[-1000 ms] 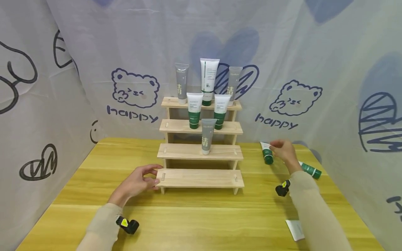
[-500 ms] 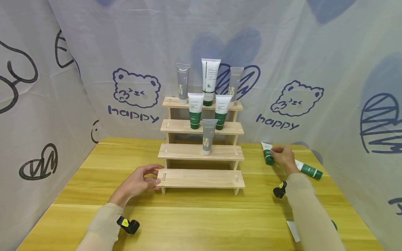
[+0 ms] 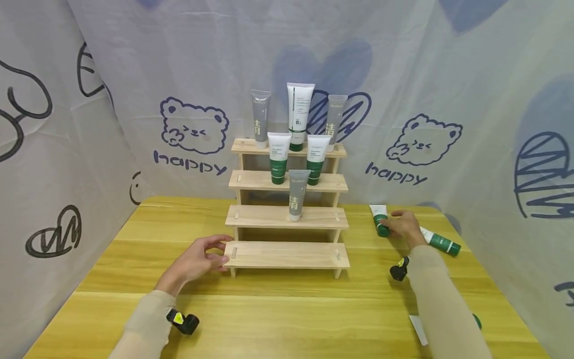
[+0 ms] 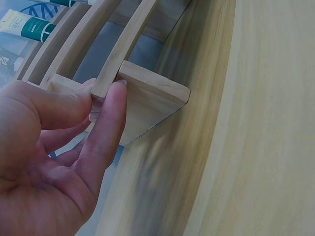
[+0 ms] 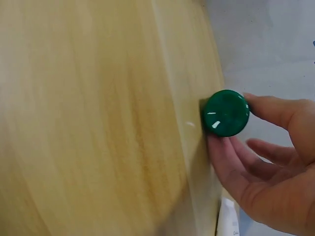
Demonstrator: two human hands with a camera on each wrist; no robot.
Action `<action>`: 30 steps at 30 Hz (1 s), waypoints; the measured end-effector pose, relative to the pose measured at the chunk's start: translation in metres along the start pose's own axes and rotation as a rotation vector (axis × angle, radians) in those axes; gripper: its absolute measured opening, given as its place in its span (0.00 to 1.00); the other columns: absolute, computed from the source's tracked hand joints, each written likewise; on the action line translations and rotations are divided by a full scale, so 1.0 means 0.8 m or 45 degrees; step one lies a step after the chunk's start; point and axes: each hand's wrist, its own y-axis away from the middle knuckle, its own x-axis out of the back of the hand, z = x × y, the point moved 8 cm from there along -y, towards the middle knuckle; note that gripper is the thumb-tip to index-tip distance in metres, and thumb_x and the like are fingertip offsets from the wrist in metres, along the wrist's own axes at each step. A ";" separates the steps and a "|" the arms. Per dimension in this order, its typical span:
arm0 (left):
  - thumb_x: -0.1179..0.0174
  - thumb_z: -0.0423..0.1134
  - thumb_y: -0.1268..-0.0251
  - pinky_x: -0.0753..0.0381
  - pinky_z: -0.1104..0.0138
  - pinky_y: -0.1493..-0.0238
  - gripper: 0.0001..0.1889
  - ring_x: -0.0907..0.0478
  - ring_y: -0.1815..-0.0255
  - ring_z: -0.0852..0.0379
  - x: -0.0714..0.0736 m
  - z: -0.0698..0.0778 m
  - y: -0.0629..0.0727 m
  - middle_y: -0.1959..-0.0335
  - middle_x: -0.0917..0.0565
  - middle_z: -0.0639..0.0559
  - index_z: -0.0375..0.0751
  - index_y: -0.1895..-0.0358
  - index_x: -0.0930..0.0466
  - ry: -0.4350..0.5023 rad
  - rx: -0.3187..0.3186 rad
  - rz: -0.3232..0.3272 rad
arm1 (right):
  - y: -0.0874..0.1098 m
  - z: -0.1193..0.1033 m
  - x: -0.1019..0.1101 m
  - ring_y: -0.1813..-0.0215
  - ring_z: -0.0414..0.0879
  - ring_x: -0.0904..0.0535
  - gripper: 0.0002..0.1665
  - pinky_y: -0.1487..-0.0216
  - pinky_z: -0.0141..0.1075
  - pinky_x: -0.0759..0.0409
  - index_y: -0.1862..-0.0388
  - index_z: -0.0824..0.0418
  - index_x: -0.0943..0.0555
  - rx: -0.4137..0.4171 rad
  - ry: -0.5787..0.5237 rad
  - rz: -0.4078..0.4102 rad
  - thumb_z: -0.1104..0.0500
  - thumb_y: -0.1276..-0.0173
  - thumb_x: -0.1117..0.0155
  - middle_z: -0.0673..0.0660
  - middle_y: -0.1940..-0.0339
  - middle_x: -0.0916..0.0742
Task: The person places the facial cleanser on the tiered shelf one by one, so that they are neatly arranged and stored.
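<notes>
My left hand pinches the left end of the lowest step of a wooden stepped display stand. The left wrist view shows the thumb and a finger on the board's end. At the right, my right hand holds a white and green squeeze tube near its cap. Close up in the right wrist view, the green cap faces the camera between thumb and fingers; the rest of the tube is hidden behind it.
Several tubes stand on the upper steps, among them a grey tube and a tall white tube. Another white and green tube lies right of my right hand. A white tube end shows beside the right sleeve. A printed curtain hangs behind.
My right hand's fingers have shifted down the tube toward its green cap, and the tube has turned slightly. The left hand stays on the stand.
</notes>
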 end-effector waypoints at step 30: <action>0.43 0.25 0.28 0.08 0.63 0.50 0.31 0.15 0.53 0.51 -0.002 0.000 -0.001 0.41 0.27 0.28 0.27 0.24 0.39 0.001 0.012 0.012 | 0.056 -0.068 0.004 0.40 0.51 0.21 0.41 0.37 0.40 0.13 0.22 0.69 0.35 0.117 -0.249 -0.069 0.60 0.29 0.30 0.70 0.24 0.28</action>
